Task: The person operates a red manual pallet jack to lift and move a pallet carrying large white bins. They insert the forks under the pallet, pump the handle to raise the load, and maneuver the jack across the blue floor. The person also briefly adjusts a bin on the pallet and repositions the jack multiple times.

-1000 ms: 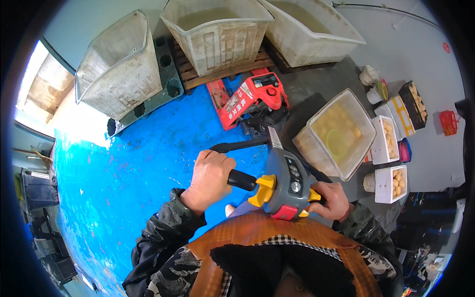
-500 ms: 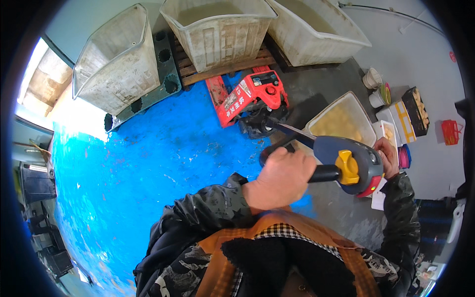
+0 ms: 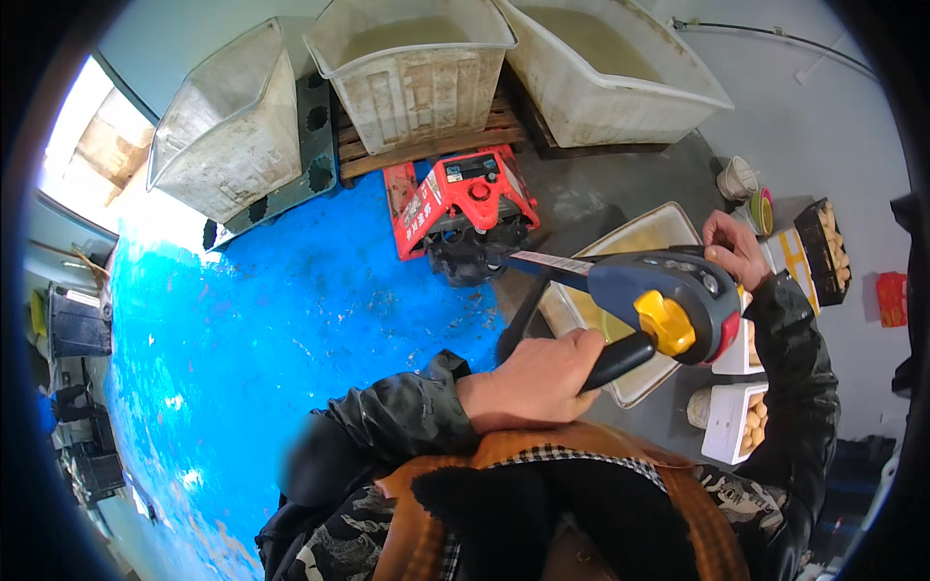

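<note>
A red electric pallet truck (image 3: 470,194) stands ahead of me, its control handle (image 3: 668,305) reaching back toward my body. The handle's head is dark grey with a yellow knob (image 3: 664,322) and a red end. My left hand (image 3: 533,382) is closed around the black grip on its near side. On the far side, my right hand (image 3: 736,250) is curled around the other grip, which its fingers partly hide. The truck's black wheel housing (image 3: 470,257) faces me, and one red fork (image 3: 398,189) shows beside a wooden pallet (image 3: 426,150).
Large dirty white tubs (image 3: 417,92) line the back; two hold murky liquid. Under the handle lies a shallow white bin (image 3: 636,387). Buckets (image 3: 734,179), a black crate of pale items (image 3: 821,252) and a foam box (image 3: 722,426) stand at right. The floor (image 3: 242,368) is blue.
The truck body has turned to face me more squarely. My right hand and its side of the handle have swung forward, while my left hand has come slightly nearer. A foam box has come into view.
</note>
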A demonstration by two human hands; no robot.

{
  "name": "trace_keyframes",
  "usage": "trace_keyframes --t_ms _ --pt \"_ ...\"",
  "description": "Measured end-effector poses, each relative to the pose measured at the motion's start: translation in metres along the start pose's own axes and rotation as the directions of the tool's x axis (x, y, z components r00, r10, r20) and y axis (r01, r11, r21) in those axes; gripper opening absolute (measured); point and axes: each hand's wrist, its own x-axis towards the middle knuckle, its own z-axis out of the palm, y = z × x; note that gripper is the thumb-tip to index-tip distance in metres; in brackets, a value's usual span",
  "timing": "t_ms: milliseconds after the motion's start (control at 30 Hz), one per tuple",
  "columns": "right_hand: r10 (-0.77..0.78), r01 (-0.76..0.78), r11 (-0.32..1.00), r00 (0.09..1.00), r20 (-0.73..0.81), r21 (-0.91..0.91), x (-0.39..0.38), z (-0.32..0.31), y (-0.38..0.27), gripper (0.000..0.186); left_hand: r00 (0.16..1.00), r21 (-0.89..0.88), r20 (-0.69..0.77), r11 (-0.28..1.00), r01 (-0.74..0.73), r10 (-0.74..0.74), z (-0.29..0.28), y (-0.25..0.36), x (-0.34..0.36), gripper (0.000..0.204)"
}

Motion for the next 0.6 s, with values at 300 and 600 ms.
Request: trace_keyframes --t_ms 300,600 --pt "-0.239 0.239 0.971 0.97 0.054 0.008 0.041 -0.033 0.039 0.02 0.964 0.183 -0.226 0.965 0.186 -0.142 0.022 0.013 0.043 0.035" --pt "-0.356 0.363 0.931 0.927 0.116 -0.039 0.026 0.043 0.095 0.023 0.929 0.206 -0.212 0.915 0.347 -0.304 0.065 -0.036 0.01 0.022"
